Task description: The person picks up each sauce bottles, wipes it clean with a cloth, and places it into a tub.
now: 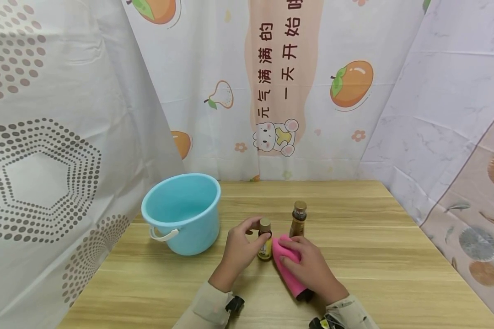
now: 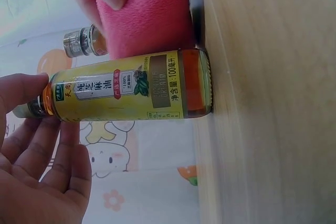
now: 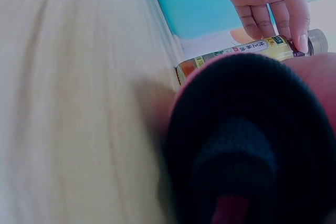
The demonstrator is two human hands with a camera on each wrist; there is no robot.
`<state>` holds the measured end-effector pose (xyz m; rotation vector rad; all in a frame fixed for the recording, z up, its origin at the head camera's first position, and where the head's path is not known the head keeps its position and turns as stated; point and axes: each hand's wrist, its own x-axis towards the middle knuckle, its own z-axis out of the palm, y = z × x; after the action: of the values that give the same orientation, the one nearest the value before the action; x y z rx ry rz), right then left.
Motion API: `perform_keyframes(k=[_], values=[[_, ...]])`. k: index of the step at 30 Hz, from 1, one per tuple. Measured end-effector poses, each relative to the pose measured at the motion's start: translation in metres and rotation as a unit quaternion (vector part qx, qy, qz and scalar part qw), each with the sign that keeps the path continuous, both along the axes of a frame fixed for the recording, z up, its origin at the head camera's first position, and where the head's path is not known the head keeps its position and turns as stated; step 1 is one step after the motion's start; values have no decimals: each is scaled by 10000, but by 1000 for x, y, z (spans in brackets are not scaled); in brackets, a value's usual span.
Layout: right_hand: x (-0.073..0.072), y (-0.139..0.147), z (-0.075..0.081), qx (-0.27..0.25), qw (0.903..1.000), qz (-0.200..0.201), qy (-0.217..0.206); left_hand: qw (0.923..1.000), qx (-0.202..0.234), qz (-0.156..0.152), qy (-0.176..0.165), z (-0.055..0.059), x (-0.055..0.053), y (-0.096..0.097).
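Observation:
My left hand point(image 1: 243, 244) pinches a small sesame oil bottle point(image 2: 115, 87) at its neck, thumb on one side and fingers on the other. The bottle stands upright on the table, with a yellow label and a gold cap point(image 1: 265, 224). Close to its right, my right hand point(image 1: 308, 265) grips a pink fuzzy, tapering object point(image 1: 288, 269) whose near end is black. In the right wrist view that dark, hollow-looking end point(image 3: 231, 108) fills much of the picture. A second brown bottle point(image 1: 298, 224) with a gold cap stands just behind the pink object, its lower part hidden.
A light blue bucket point(image 1: 206, 228) with a white handle point(image 1: 163, 235) stands at the left on the wooden table point(image 1: 374, 274). Printed curtains point(image 1: 214, 55) hang behind the table and along both sides.

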<state>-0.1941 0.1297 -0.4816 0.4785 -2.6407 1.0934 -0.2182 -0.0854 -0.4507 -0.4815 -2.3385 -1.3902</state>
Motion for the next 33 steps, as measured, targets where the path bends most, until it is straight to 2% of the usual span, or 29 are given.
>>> perform_keyframes(k=[4, 9, 22, 33], values=[[0, 0, -1, 124, 9997, -17, -187, 10000, 59, -35, -41, -1, -1, 0], [-2, 0, -3, 211, 9997, -19, -90, 9999, 78, -51, -51, -1, -1, 0], [0, 0, -3, -128, 9987, 26, 500, 9997, 128, -162, -99, 0, -1, -1], [-1, 1, -3, -630, 9912, 172, 1156, 9995, 233, -228, -45, 0, 0, -1]])
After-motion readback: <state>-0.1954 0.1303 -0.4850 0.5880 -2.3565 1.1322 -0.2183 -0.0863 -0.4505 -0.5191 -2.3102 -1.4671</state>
